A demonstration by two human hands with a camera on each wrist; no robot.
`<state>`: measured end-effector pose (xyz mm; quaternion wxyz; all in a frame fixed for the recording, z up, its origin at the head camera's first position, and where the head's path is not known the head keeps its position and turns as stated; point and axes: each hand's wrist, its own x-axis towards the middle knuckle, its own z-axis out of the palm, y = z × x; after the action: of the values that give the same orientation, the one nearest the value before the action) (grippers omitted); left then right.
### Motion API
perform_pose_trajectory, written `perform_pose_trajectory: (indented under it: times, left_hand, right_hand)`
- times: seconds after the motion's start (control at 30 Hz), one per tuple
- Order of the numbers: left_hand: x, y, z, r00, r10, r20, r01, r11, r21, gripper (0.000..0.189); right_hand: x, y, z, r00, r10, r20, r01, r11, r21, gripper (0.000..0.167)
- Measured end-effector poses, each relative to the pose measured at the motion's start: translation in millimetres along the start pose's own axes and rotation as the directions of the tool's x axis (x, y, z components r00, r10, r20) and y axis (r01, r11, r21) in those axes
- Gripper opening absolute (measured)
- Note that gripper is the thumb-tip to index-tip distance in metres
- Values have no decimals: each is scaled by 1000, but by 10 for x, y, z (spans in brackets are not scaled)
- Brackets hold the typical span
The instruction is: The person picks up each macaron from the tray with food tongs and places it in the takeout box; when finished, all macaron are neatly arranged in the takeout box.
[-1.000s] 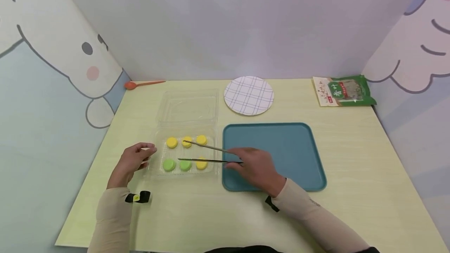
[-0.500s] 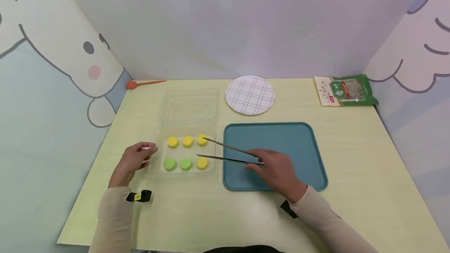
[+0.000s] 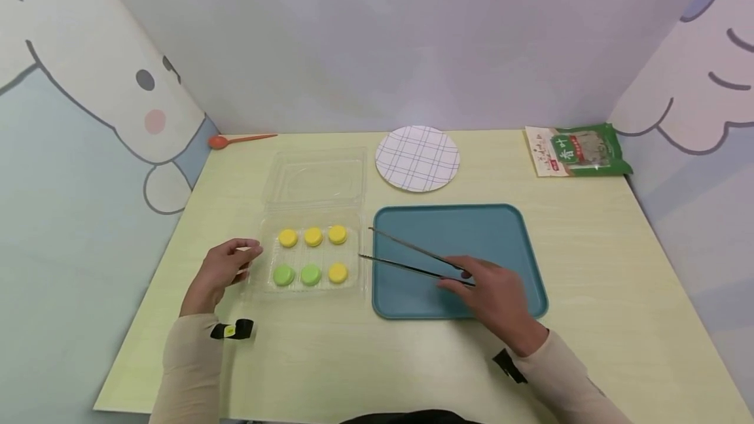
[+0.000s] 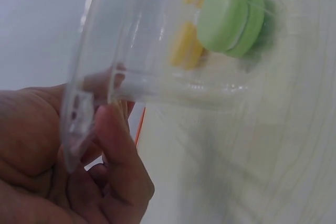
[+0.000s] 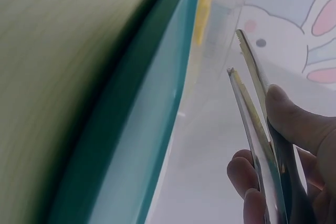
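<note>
My left hand [image 3: 222, 267] pinches the left rim of a clear plastic box [image 3: 262, 267] whose lid [image 3: 318, 178] lies folded back. In the box sit several yellow macarons [image 3: 313, 236] and two green macarons [image 3: 310, 275]; the left wrist view shows a green macaron [image 4: 223, 17] close behind the clear wall. My right hand [image 3: 501, 296] holds metal tongs [image 3: 412, 269] over the blue tray [image 3: 506, 234]. Their serrated tips are spread apart near the tray's left edge, with nothing between them, as the right wrist view also shows.
A round plate with a checked pattern [image 3: 417, 159] lies behind the tray. At the back right is a green food packet [image 3: 580, 151], and an orange spoon [image 3: 219, 142] lies at the back left. Walls stand behind and on both sides of the table [image 3: 353, 358].
My right hand has drawn the tongs to the right, from over the macarons to over the tray. The left hand and the box have stayed in place.
</note>
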<state>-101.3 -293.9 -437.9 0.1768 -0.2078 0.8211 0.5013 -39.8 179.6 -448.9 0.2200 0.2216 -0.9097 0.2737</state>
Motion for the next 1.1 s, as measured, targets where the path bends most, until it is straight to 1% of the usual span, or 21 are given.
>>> perform_pose_trajectory:
  times: [0.07,0.17,0.27,0.33,0.4,0.47,0.57,0.63,0.67,0.73,0.8,0.9,1.07,1.1]
  left_hand:
    - [0,1,1,1000,-2,0,2,1000,-2,48]
    - [-1,5,2,1000,-6,-1,6,1000,-2,48]
    - [-4,8,5,1000,-12,-5,12,1000,2,47]
    - [-8,8,5,1000,-11,-5,11,1000,3,47]
    - [-12,10,3,1000,-8,-6,8,1000,6,46]
    - [-14,12,-2,1000,-3,-4,3,1000,9,45]
    - [-14,16,-8,1000,1,0,-1,1000,15,45]
    - [-13,16,-8,1000,1,1,-1,1000,16,45]
    - [-12,17,-8,1000,0,2,0,1000,18,46]
    - [-11,17,-8,1000,1,-1,-1,1000,22,46]
    - [-11,18,-7,1000,-1,-2,1,1000,25,47]
    - [-13,18,-3,1000,-11,-2,11,1000,24,48]
    - [-8,21,4,1000,-20,-4,20,1000,19,48]
    - [-5,23,5,1000,-17,-3,17,1000,19,48]
  right_hand:
    - [-34,25,-52,1000,30,-7,-30,999,-22,57]
    - [-84,56,-143,996,88,-15,-88,994,-64,61]
    - [-128,83,-237,988,153,-20,-154,981,-117,53]
    - [-148,111,-300,980,197,-19,-198,972,-128,51]
    - [-161,149,-360,968,249,-9,-248,960,-131,53]
    - [-173,200,-414,955,297,3,-294,947,-131,51]
    - [-194,268,-495,925,379,37,-372,920,-127,48]
    - [-212,306,-543,907,417,50,-409,904,-127,47]
    - [-222,322,-566,900,431,55,-423,898,-125,46]
    - [-240,352,-604,893,446,59,-437,892,-119,46]
    - [-257,382,-629,895,444,53,-436,892,-117,46]
    - [-276,418,-657,889,454,63,-446,888,-111,45]
    - [-307,473,-703,870,483,93,-474,874,-105,45]
    - [-313,483,-715,864,494,101,-484,868,-109,46]
